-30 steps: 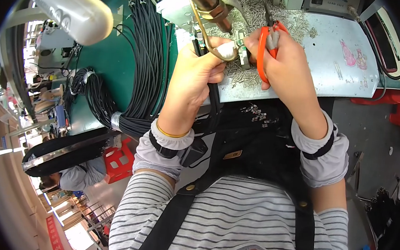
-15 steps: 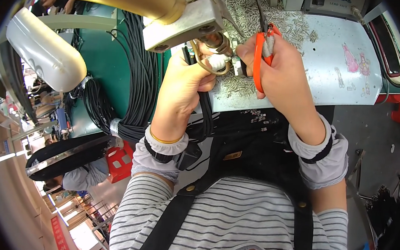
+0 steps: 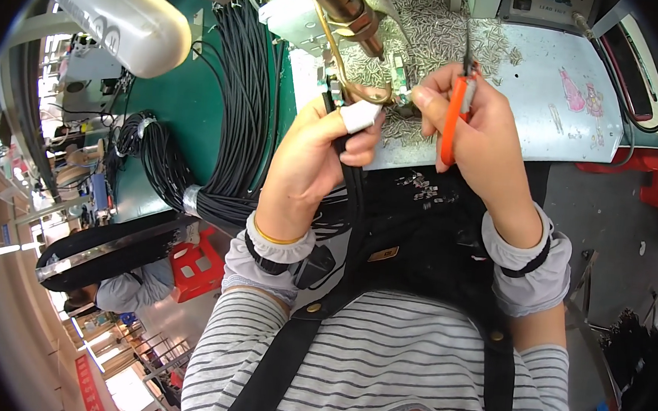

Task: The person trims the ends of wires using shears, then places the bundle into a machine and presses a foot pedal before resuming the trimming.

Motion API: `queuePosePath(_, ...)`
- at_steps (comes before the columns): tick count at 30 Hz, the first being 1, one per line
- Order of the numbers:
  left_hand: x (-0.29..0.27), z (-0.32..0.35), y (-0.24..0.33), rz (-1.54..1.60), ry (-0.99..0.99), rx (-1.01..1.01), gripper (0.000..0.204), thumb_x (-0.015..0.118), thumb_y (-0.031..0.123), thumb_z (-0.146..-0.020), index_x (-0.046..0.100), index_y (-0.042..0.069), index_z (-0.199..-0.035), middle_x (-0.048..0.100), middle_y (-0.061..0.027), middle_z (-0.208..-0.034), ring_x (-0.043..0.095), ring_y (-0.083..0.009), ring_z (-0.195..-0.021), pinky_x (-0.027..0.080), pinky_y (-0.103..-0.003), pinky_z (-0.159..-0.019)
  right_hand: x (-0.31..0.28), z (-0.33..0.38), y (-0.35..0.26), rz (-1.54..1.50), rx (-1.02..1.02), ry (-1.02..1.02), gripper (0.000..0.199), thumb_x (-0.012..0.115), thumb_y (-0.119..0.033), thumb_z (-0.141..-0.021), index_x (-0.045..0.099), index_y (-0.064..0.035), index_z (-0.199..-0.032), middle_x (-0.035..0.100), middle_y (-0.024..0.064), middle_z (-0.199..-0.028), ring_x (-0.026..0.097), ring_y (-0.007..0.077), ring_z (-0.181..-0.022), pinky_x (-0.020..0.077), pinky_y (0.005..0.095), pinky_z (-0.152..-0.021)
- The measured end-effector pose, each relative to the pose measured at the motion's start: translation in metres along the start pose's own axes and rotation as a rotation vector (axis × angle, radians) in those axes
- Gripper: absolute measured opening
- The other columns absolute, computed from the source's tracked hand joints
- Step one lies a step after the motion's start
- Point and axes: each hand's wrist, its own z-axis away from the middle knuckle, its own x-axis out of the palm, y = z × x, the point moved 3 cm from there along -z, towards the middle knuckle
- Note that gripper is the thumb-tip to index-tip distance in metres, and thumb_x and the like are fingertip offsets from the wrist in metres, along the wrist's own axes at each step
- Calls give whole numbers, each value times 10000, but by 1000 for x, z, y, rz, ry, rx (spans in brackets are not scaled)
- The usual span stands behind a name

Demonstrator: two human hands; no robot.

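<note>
While both forearms reach past the black cloth apron point(image 3: 412, 235), the front edge of the pale metal sheet point(image 3: 520, 135) could serve to steady the wrists. The left hand point(image 3: 311, 142), one digit wrapped in white, is closed on a bunch of slim black cables point(image 3: 354, 192) hanging over that edge; an even, light pinch should stop them twisting. The right hand point(image 3: 474, 132) is curled around an orange-red-handled metal tool point(image 3: 453, 126), its dark tip aimed away. Between the hands stands a small green-and-silver connector point(image 3: 398, 73), near the right thumb; whether they touch, I cannot tell. It would be wise to square it to the coppery pointed nozzle point(image 3: 367, 38) just beyond, keeping skin off that tip and the curved brass tube point(image 3: 333, 51). Leftward, a thick black cable coil point(image 3: 235, 121) crowds the elbow's path; rightward, the sheet gives more room. Farther back, loose silvery metal pieces point(image 3: 428, 20) cover the surface.
</note>
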Motion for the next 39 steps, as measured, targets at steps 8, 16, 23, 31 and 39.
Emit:
queuePosePath(8, 9, 33, -15, -267, 47, 85, 203, 568, 57, -793, 542, -49, -964, 553, -60, -693, 508, -108, -528, 421, -215, -463, 5, 26, -3, 364, -306, 68, 116, 595, -94, -788, 544, 2, -830, 477, -21, -597, 364, 32, -429, 293, 183, -411)
queuePosePath(16, 11, 39, -26, -388, 45, 150, 198, 512, 43, -821, 527, -34, -1003, 573, -106, -843, 568, -164, -731, 470, -279, -596, 0, 37, 3, 328, -245, 104, 120, 622, -45, -761, 566, 7, -853, 450, -43, -553, 371, 24, -454, 292, 179, -432)
queuePosePath(23, 16, 43, -35, -513, -104, 199, 186, 446, 89, -877, 512, -21, -1012, 515, -29, -966, 494, -100, -898, 441, -251, -735, 1, 50, -20, 288, -325, 135, 144, 607, -61, -776, 576, 9, -898, 489, -20, -566, 407, 23, -456, 314, 171, -416)
queuePosePath(31, 13, 51, -38, -336, -263, 7, 167, 455, 98, -877, 498, -2, -1002, 541, -40, -876, 521, -96, -727, 441, -229, -689, 12, 45, -5, -57, -35, -222, 160, 596, -71, -783, 569, 18, -913, 500, -6, -545, 416, 32, -408, 298, 156, -357)
queuePosePath(39, 11, 53, -37, -323, -73, -13, 174, 498, 57, -828, 513, -36, -975, 563, -93, -787, 548, -156, -623, 484, -281, -607, 9, 46, -8, -66, 144, -221, 163, 591, -92, -794, 563, 20, -909, 496, -10, -531, 416, 32, -405, 314, 172, -360)
